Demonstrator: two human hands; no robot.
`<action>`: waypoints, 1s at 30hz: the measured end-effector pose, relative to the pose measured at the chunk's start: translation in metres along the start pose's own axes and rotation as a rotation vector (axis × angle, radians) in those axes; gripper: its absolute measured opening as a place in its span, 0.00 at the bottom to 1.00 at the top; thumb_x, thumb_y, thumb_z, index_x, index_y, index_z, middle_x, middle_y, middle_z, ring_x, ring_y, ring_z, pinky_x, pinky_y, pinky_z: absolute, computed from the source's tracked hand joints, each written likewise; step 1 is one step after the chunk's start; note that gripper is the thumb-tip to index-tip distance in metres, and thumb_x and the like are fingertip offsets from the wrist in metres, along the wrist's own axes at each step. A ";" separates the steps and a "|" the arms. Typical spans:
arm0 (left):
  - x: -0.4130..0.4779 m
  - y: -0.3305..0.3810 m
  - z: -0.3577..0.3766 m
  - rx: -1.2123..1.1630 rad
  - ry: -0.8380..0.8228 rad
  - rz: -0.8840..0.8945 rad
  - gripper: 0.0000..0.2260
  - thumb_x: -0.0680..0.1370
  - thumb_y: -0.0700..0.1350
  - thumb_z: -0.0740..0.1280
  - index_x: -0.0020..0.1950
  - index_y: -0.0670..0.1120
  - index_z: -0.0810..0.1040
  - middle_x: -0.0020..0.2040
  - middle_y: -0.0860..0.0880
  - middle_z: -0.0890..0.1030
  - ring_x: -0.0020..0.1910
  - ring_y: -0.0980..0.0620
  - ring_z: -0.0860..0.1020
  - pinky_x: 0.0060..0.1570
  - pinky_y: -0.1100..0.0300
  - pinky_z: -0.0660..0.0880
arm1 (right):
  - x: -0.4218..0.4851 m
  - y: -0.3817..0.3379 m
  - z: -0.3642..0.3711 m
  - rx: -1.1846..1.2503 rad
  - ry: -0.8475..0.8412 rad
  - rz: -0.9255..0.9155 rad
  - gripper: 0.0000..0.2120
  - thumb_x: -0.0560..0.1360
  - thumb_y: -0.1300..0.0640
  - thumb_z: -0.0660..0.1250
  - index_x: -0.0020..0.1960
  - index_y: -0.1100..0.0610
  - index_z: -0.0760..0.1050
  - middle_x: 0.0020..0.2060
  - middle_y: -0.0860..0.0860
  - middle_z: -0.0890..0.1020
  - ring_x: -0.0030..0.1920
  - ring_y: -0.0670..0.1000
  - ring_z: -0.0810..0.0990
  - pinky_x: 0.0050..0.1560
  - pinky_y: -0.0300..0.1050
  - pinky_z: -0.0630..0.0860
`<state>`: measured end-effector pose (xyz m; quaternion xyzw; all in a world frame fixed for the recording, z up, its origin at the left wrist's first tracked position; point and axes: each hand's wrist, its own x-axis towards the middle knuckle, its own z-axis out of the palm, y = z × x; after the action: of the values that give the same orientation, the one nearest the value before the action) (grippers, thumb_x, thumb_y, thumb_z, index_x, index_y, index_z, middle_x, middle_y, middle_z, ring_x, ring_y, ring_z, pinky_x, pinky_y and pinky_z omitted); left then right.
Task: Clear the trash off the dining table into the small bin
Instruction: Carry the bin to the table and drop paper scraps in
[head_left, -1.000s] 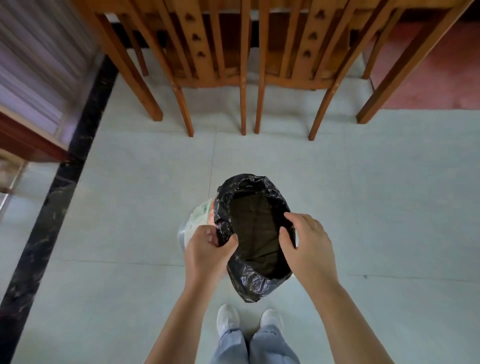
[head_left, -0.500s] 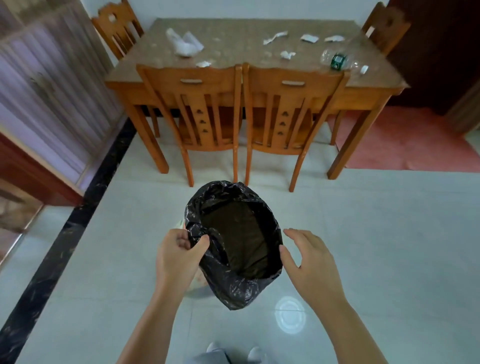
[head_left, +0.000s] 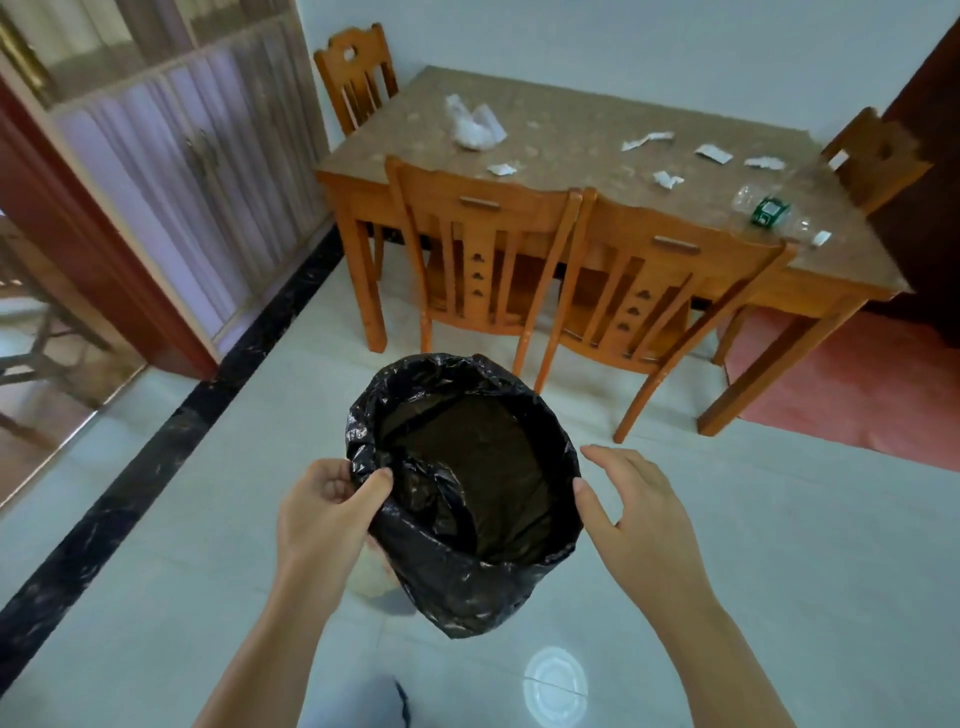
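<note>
A small bin (head_left: 462, 587) lined with a black bag hangs above the floor in front of me. My left hand (head_left: 324, 514) grips its left rim. My right hand (head_left: 636, 512) is open beside the right rim, thumb close to the bag. Beyond stands the dining table (head_left: 582, 156). On it lie a crumpled white plastic bag (head_left: 475, 124), several white paper scraps (head_left: 647, 140) and a clear plastic bottle (head_left: 766, 210) with a green label.
Two wooden chairs (head_left: 483, 260) (head_left: 654, 306) are pushed in on the table's near side, between me and the trash. More chairs stand at both ends. A glass-door cabinet (head_left: 171, 171) lines the left wall. A red rug (head_left: 857, 395) lies to the right.
The view has risen from the floor to the table. The bin has come up off the floor in my left hand. My right hand has come off the rim.
</note>
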<state>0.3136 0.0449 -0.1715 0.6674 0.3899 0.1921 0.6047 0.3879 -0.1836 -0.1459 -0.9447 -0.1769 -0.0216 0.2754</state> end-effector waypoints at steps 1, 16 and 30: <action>0.013 0.001 -0.007 -0.030 0.027 -0.024 0.06 0.68 0.41 0.72 0.38 0.44 0.75 0.30 0.47 0.76 0.24 0.55 0.74 0.30 0.57 0.71 | 0.013 -0.009 0.007 -0.001 -0.009 -0.014 0.16 0.75 0.50 0.60 0.62 0.51 0.71 0.61 0.49 0.77 0.61 0.49 0.71 0.59 0.38 0.59; 0.299 0.038 -0.126 0.053 0.236 0.045 0.14 0.60 0.51 0.70 0.37 0.44 0.72 0.32 0.45 0.73 0.32 0.46 0.72 0.32 0.47 0.72 | 0.258 -0.233 0.159 0.005 -0.077 -0.166 0.14 0.74 0.55 0.63 0.59 0.55 0.73 0.54 0.51 0.79 0.51 0.52 0.76 0.50 0.40 0.68; 0.523 0.107 -0.069 0.034 0.190 0.129 0.13 0.64 0.51 0.71 0.38 0.45 0.72 0.33 0.46 0.74 0.32 0.47 0.73 0.32 0.51 0.70 | 0.476 -0.242 0.222 0.042 0.023 -0.091 0.12 0.72 0.58 0.66 0.56 0.56 0.75 0.49 0.52 0.80 0.52 0.54 0.75 0.49 0.44 0.69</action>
<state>0.6199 0.4879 -0.1680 0.6800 0.4049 0.2862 0.5401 0.7369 0.2769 -0.1447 -0.9295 -0.2168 -0.0412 0.2957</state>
